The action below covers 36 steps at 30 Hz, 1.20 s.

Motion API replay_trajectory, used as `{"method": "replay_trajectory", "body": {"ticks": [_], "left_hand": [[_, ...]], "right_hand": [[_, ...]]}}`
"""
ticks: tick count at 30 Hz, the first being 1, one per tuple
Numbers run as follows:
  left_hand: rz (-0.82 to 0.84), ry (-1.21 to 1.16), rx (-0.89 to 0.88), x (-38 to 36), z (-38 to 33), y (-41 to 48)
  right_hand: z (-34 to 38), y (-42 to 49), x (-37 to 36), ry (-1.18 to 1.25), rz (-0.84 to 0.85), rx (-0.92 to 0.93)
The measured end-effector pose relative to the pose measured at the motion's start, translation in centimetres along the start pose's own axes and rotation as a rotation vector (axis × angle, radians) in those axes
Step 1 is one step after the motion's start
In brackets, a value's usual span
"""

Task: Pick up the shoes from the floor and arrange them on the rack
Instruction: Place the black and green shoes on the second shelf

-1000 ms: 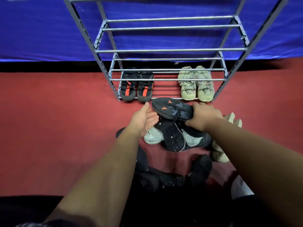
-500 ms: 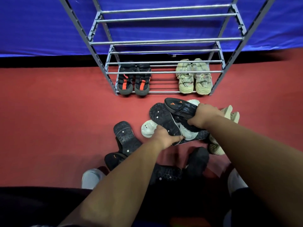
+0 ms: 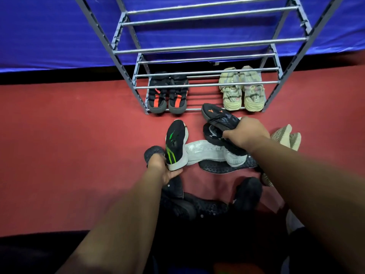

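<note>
**Shoe in left hand (image 3: pixel 165 171), shoe in right hand (image 3: pixel 246 133), both short of the rack (image 3: pixel 197 50)**

The left hand's fingers curl round the heel of a black shoe with green stripes (image 3: pixel 175 144) and a white edge. Its toe points toward the rack, out over the red floor (image 3: pixel 69 145). The right hand grips a black shoe with orange marks (image 3: pixel 219 116) by its rear half. That shoe's toe is just short of the rack's lowest front rail, in line with the gap between the two pairs already stored there.

On the bottom shelf a black-and-orange pair (image 3: pixel 167 95) stands at the left and a beige pair (image 3: pixel 243 89) at the right, toes outward. The bars between them are bare, as are the shelves above.

Between the person and the rack lies a loose pile. A black mesh shoe (image 3: pixel 214 135) sits directly under the right hand. A white sneaker (image 3: pixel 205 152) lies on its side between the two hands, touching the green-striped shoe. A dark patterned sole (image 3: pixel 223 168) lies beneath the sneaker. Two beige knit shoes (image 3: pixel 286 136) lie beyond the right wrist, partly hidden by the forearm. More dark shoes (image 3: pixel 248 191) crowd the shadow nearer the person, too dim to tell apart. A blue sheet (image 3: pixel 49 32) hangs behind the rack.
</note>
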<state>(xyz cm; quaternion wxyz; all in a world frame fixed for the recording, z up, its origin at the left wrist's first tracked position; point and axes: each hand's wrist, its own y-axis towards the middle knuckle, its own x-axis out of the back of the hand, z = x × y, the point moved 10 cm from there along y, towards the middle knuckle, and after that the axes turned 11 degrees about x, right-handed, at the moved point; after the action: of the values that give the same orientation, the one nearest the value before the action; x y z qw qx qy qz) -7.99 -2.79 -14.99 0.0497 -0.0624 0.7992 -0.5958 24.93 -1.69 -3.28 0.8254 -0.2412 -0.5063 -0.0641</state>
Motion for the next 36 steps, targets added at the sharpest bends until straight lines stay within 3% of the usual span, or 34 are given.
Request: {"method": "replay_trajectory", "body": {"ticks": [6,10,13,16,23,28,31,33,36], "left_hand": [[-0.201,0.494,-0.067,1.6,-1.5,0.3],[-0.308,0.682,-0.148,2.9,-3.2,0.1],[-0.456,0.910,-0.243,4.7,-4.7,-0.2],[-0.485,1.026,-0.188,6.9,-4.2,1.8],[-0.318,0.853,-0.124,7.6,-3.1,3.1],[-0.244,0.641,-0.067,8.5,-2.5,4.9],[-0.234,0.564,-0.054,8.9,-2.3,4.6],[-0.230,0.527,-0.043,9.0,-2.5,4.7],[-0.217,0.358,-0.077,8.9,-3.7,4.5]], "right_hand": [[2.8,-0.3,-1.3,-0.062,-0.036,0.076],[3.5,0.1,-2.8,-0.049,-0.042,0.076],[3.7,0.2,-3.6,-0.130,-0.026,0.102],[4.8,0.1,-4.2,-0.278,-0.048,0.189],[10.7,-1.5,-5.9,-0.392,-0.186,0.521],[14.6,-3.6,-9.0,-0.350,-0.041,0.770],[14.8,-5.1,-13.3,-0.355,0.230,0.837],[14.0,-6.1,-15.8,-0.375,0.398,0.830],[13.6,-6.2,-16.3,-0.385,0.374,0.760]]}}
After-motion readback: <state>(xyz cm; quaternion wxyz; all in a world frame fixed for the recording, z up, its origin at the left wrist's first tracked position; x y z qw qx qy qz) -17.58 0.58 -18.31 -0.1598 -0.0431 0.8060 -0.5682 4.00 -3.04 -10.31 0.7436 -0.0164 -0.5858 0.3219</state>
